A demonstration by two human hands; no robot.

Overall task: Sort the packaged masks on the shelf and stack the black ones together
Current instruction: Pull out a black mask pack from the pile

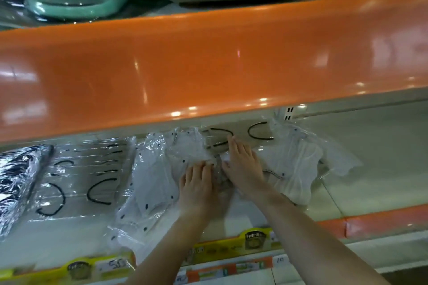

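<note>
Masks (152, 183) in clear packets lie across the lower shelf (370, 169), white dotted ones in the middle, a flatter pile with black ear loops (76, 183) to the left. Both hands press a packet at the centre: left hand (199, 187) flat, fingers straight; right hand (243, 164) spread, fingers reaching far (toward black loops). An orange shelf edge (208, 65) runs above.

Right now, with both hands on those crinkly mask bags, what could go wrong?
1. The white dotted pack by the left hand already hangs over the shelf's front edge; a nudge might slide it off.
2. The clear packs overlap and shine with glare, so a pack could be missed or sorted wrongly.
3. Both hands, the right hand too, lie flat on slippery plastic; without a firmer grip, packs may slip when lifted.
</note>
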